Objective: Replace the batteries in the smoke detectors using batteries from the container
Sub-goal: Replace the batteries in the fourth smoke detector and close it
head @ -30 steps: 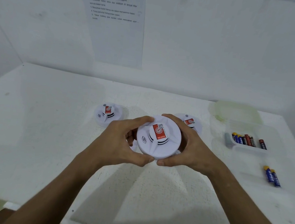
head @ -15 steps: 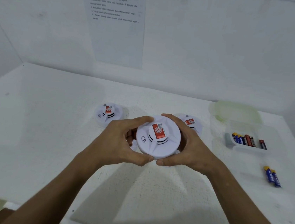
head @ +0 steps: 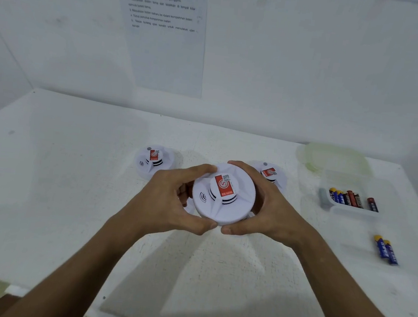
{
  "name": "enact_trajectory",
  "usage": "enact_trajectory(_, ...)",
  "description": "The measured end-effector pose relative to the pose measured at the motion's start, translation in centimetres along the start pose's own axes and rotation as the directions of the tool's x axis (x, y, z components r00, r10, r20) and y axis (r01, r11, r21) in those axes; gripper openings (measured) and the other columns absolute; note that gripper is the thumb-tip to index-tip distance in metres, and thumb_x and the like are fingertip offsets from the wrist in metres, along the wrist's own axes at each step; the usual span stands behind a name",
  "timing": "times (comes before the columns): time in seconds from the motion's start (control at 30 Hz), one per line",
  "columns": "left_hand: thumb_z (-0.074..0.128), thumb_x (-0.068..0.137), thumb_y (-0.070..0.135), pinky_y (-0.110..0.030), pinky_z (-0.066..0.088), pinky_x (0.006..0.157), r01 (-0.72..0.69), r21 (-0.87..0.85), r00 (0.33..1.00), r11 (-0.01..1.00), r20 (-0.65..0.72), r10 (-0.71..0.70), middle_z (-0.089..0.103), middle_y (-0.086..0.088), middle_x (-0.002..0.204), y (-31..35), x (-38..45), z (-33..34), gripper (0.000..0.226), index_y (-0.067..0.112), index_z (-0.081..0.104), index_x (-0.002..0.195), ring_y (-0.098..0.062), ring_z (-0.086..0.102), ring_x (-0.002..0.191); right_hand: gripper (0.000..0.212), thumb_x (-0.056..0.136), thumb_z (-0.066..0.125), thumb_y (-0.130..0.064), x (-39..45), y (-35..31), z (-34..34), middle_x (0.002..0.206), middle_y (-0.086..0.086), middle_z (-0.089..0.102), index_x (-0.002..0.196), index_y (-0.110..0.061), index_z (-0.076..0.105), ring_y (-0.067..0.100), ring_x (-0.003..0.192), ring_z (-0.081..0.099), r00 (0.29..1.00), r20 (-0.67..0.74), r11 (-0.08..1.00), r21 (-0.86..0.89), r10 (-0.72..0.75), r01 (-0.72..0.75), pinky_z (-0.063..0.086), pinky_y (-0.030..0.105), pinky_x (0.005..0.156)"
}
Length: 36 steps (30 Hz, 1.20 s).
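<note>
Both hands clamp the middle smoke detector point(head: 223, 195) above the worktop point(head: 68, 194): left hand point(head: 171, 201) and right hand point(head: 272, 212) fingers curled round opposite rims, thumbs nearly meeting in front, likely to twist the body off its base. Container point(head: 354, 201) of batteries sits right; two loose batteries point(head: 386, 250) near it.

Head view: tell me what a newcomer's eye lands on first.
First, the white smoke detector with its red label, gripped at centre by the left hand and right hand. Then the clear container of batteries at right, with two loose blue batteries in front of it.
</note>
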State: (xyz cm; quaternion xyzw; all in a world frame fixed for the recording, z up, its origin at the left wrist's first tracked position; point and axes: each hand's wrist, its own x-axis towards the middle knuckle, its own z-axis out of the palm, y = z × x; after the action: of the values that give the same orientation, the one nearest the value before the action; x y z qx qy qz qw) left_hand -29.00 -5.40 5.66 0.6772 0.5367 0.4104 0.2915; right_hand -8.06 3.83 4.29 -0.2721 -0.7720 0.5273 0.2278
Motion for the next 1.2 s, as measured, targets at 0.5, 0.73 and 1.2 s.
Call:
enact_trajectory(0.5, 0.082, 0.071, 0.029, -0.043, 0.055, 0.073, -0.005, 0.017, 1.0, 1.0, -0.002, 0.005, 0.067, 0.002, 0.1, -0.24, 0.51, 0.4, 0.063, 0.03, 0.054, 0.127, -0.029, 0.06, 0.088, 0.098, 0.061, 0.089, 0.004, 0.1, 0.15, -0.01, 0.133, -0.009, 0.061, 0.143, -0.021, 0.042, 0.007, 0.124, 0.056, 0.998, -0.061, 1.0, 0.004, 0.016, -0.016, 0.049, 0.019, 0.097)
enact_trajectory(0.73, 0.081, 0.071, 0.027, -0.045, 0.054, 0.071, -0.008, 0.003, 1.0, 1.0, 0.011, 0.008, 0.067, 0.002, 0.104, -0.32, 0.57, 0.46, 0.064, 0.037, 0.053, 0.128, -0.029, 0.06, 0.089, 0.1, 0.059, 0.09, 0.005, 0.11, 0.29, -0.14, 0.131, -0.012, 0.062, 0.143, -0.02, 0.042, 0.006, 0.123, 0.057, 0.998, -0.057, 1.0, 0.004, 0.018, -0.018, 0.05, 0.019, 0.096)
enact_trajectory(1.2, 0.076, 0.069, 0.04, -0.042, 0.055, 0.073, -0.011, 0.018, 1.0, 1.0, -0.007, 0.011, 0.067, 0.007, 0.106, -0.4, 0.59, 0.43, 0.063, 0.04, 0.052, 0.127, -0.029, 0.061, 0.092, 0.095, 0.06, 0.09, 0.003, 0.18, 0.37, -0.06, 0.127, -0.018, 0.062, 0.138, -0.027, 0.044, 0.002, 0.121, 0.057, 0.998, -0.065, 1.0, -0.016, 0.019, -0.02, 0.049, 0.015, 0.093)
